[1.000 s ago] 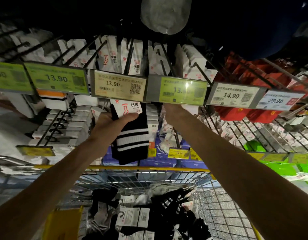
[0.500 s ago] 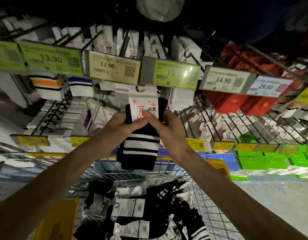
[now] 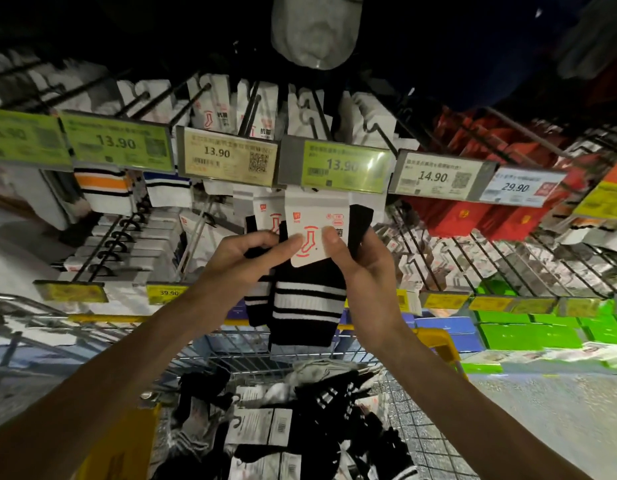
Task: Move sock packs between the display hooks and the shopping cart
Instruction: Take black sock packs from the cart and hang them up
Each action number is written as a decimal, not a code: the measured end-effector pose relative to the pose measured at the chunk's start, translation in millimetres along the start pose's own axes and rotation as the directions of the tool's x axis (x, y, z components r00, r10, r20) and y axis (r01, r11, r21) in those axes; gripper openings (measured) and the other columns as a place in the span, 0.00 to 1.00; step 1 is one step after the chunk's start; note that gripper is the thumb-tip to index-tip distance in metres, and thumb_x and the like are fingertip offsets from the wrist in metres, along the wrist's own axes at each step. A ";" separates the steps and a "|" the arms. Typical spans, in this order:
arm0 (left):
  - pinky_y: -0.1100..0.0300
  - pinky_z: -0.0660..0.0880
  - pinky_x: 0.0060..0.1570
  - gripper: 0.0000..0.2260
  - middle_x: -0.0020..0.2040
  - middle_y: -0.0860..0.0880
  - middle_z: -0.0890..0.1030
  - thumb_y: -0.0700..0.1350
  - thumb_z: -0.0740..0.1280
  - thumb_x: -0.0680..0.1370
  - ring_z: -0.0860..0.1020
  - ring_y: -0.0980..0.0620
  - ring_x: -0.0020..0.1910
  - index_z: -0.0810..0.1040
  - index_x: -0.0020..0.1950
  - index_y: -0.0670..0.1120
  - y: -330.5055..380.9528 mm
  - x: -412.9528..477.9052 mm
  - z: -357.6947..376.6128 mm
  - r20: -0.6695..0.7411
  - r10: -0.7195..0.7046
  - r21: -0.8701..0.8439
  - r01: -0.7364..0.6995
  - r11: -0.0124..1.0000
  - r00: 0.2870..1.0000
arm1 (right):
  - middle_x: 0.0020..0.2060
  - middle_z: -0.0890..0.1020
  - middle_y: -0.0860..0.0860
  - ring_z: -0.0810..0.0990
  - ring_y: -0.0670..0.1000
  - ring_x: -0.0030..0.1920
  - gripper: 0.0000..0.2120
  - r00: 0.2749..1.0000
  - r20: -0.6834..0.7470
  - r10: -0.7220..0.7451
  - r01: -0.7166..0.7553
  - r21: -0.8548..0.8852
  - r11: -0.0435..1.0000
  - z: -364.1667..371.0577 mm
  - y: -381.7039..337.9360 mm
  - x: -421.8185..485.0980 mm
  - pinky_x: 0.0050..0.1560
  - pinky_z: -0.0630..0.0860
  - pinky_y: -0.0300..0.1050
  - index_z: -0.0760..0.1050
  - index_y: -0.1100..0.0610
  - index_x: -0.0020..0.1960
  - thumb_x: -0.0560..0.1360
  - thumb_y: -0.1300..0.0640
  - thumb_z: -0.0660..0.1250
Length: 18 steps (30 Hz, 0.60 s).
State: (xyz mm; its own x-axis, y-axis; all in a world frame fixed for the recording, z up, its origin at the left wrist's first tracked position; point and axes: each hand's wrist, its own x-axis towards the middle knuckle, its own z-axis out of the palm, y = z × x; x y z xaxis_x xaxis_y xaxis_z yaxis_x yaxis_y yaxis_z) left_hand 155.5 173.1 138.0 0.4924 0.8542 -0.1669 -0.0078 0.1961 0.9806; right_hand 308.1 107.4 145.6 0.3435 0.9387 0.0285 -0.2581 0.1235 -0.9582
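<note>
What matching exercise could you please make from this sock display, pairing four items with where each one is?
Items
1. black sock pack with white stripes
2. white sock with an orange band
3. red boxed packs
4. bright green boxes

Places
A. on the low shelf at the right
B. pinched by the left hand and right hand, above the wire shopping cart
C. behind the white 14.90 price tag
D. hanging under the green 13.90 price tag at the left

Pairs: 1-B, 2-D, 3-C, 4-A
</note>
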 end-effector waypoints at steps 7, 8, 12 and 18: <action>0.48 0.74 0.64 0.17 0.51 0.44 0.86 0.54 0.75 0.65 0.83 0.48 0.55 0.84 0.43 0.41 1.2 -2.3 -0.6 -0.029 0.001 -0.055 -0.002 0.998 1.000 | 0.55 0.84 0.52 0.81 0.52 0.58 0.10 0.993 0.026 -0.115 0.116 -0.061 0.991 -1.6 -3.0 -6.2 0.59 0.77 0.45 0.76 0.59 0.60 0.80 0.63 0.64; 0.48 0.75 0.64 0.17 0.50 0.44 0.86 0.54 0.75 0.65 0.83 0.48 0.55 0.85 0.43 0.41 1.9 -0.9 0.7 -0.052 0.004 -0.073 -0.007 0.997 0.999 | 0.54 0.84 0.52 0.81 0.52 0.59 0.10 0.992 0.014 -0.126 0.127 -0.065 0.990 0.6 -4.5 -5.3 0.60 0.77 0.46 0.76 0.59 0.60 0.80 0.63 0.64; 0.46 0.74 0.64 0.22 0.48 0.45 0.86 0.55 0.78 0.62 0.84 0.47 0.53 0.85 0.45 0.39 5.6 12.1 4.7 -0.180 -0.018 -0.136 -0.007 0.991 0.983 | 0.54 0.84 0.52 0.82 0.49 0.57 0.10 0.994 -0.058 -0.098 0.095 -0.060 0.994 11.6 -7.8 8.2 0.58 0.78 0.44 0.76 0.59 0.61 0.80 0.61 0.65; 0.47 0.73 0.65 0.21 0.49 0.46 0.86 0.55 0.79 0.62 0.83 0.48 0.55 0.85 0.46 0.41 3.7 22.6 1.7 -0.226 -0.036 -0.142 0.003 0.990 0.973 | 0.50 0.86 0.50 0.84 0.47 0.52 0.08 0.985 -0.167 -0.037 0.024 -0.080 0.997 14.8 -1.3 30.2 0.50 0.78 0.36 0.78 0.58 0.57 0.79 0.58 0.68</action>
State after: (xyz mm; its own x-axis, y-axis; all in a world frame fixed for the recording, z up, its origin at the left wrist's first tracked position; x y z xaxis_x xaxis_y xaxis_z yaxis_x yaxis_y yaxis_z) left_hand 168.1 192.3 138.0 0.2828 0.9334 -0.2207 -0.1302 0.2654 0.9553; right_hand 305.4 140.3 151.9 0.4990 0.8665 0.0160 -0.1769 0.1199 -0.9769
